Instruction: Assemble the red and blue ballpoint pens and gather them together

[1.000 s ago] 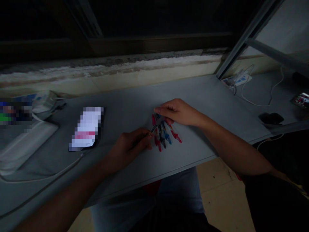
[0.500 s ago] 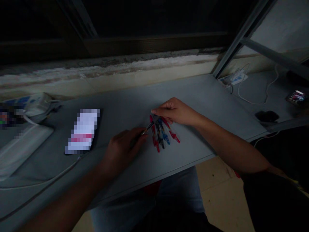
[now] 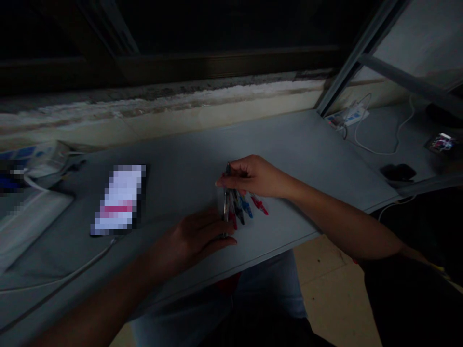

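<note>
Pens (image 3: 238,215), five to be seen, sit near the middle of the counter (image 3: 289,137), the hub of the clock here: two red pens (image 3: 260,205), one black pen (image 3: 238,210) and one blue pen (image 3: 247,208) fanned on the surface, plus one clear-barrelled pen (image 3: 226,207) raised in the fingers. At 1 o'clock the right hand (image 3: 255,176) pinches that pen's upper part and blocks the top ends of the others. At 8 o'clock the left hand (image 3: 197,236) has its thumb and fingers around the lower end, partly over one red pen; how firmly it grips, I cannot tell. One lit phone (image 3: 119,202) lies at 9 o'clock, with one pale box (image 3: 39,219) beyond. A power strip (image 3: 349,117) sits at 2 o'clock, past one metal post (image 3: 340,79), and one dark object (image 3: 398,172) near 3 o'clock
</note>
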A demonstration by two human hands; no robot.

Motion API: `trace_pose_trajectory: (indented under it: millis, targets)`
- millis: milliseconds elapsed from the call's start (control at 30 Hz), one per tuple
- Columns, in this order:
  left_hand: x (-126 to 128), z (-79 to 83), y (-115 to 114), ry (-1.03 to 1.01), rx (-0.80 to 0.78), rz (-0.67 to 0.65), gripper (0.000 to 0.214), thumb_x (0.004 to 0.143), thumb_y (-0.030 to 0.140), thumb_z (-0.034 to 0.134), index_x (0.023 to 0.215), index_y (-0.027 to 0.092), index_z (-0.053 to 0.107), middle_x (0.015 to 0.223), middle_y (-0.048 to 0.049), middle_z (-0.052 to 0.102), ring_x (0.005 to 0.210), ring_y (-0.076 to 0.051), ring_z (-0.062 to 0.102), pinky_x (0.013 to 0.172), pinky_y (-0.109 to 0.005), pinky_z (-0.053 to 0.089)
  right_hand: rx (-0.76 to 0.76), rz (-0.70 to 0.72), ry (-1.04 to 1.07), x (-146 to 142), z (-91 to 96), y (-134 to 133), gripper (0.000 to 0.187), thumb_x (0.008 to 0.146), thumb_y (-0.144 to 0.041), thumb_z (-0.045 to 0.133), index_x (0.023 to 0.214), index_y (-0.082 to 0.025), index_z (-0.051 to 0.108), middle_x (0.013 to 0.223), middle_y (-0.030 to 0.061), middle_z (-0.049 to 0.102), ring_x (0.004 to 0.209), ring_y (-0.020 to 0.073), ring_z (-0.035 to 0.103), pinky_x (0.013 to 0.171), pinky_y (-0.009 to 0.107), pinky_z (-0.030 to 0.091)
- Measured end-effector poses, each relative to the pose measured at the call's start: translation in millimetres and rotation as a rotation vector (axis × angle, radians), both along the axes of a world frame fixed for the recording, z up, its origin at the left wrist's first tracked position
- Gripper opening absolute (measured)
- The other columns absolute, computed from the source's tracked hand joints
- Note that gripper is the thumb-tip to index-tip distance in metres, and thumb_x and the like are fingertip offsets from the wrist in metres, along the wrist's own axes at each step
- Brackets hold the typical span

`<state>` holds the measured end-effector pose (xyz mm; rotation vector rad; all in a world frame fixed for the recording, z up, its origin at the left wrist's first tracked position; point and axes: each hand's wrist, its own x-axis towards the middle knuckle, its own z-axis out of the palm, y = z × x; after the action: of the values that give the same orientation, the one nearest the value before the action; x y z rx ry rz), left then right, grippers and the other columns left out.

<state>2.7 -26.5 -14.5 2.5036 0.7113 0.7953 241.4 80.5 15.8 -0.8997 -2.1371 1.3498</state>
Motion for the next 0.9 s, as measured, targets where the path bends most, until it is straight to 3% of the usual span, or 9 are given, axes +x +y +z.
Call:
trace_pose_trajectory:
  millis: [167,467,667,900]
  targets:
    - [-1.6,4.0,-3.0,0.011,0.009,0.018,0.017,0.115,0.037,0.068,0.115,0.02,0.074,0.101,-0.0035,0.077,0.088,-0.018,0.078,0.078,-0.027,0.065,0.011,0.104,-0.038,-0.5,-0.8,-1.7,0.06,0.1,-0.072,0.069,0.072,-0.02,0.057,0.059,-0.0052,0.06,0.055,0.0077,0.047,0.059,0.028,0.03]
    - [-4.2,-1.0,-1.2,0.068,-0.063,0.008,0.019,0.118,0.038,0.063,0.116,0.023,0.074,0.104,-0.0032,0.078,0.09,-0.017,0.079,0.079,-0.027,0.065,0.102,0.131,-0.108,0.9,-4.5,0.4,0.055,0.105,-0.066,0.064,0.077,-0.02,0.058,0.062,-0.0045,0.06,0.06,0.0096,0.05,0.067,0.03,0.032]
    - [-5.8,-1.0,-3.2,0.037,-0.113,0.006,0.019,0.115,0.042,0.069,0.118,0.024,0.074,0.107,-0.0037,0.078,0.093,-0.019,0.079,0.082,-0.029,0.066,0.17,0.138,-0.131,0.4,-4.0,0.0,0.058,0.105,-0.069,0.061,0.073,-0.021,0.053,0.061,-0.0073,0.042,0.063,0.01,0.041,0.067,0.03,0.029]
    - [-4.6,-0.9,-0.5,0.106,-0.216,-0.007,0.015,0.113,0.034,0.068,0.123,0.025,0.075,0.11,-0.0054,0.079,0.096,-0.021,0.079,0.09,-0.033,0.067,0.212,0.156,-0.167,0.3,-3.5,0.4,0.056,0.107,-0.065,0.06,0.073,-0.022,0.05,0.062,-0.0072,0.042,0.063,0.0101,0.04,0.067,0.03,0.029]
